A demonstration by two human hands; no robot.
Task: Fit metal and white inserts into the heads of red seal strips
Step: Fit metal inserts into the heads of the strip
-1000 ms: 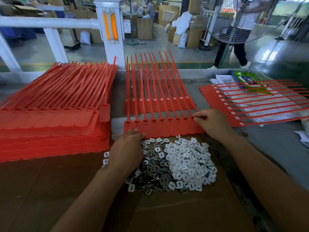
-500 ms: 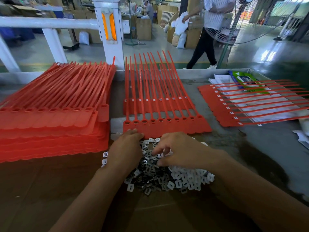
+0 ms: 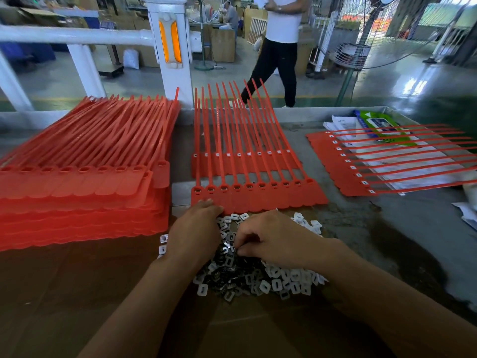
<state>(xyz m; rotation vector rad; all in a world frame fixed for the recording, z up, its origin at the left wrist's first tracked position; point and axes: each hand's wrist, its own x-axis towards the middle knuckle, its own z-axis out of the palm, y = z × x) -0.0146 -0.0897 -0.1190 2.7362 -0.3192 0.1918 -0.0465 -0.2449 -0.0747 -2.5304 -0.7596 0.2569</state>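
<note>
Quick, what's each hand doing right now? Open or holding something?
Left hand: palm down on the pile of inserts, fingertips at the red strip; grip cannot be told.
Right hand: fingers curled into the pile; holding cannot be told.

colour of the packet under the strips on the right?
The packet is bright green with a white-and-blue label; head view.

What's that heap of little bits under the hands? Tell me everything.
The heap of inserts is a loose mound of small slotted squares: white plastic-looking ones mostly right, shiny dark metal ones in the middle. It lies on brown cardboard by the red strip sheet. The left hand rests on it; the right hand picks among the metal ones.
</note>
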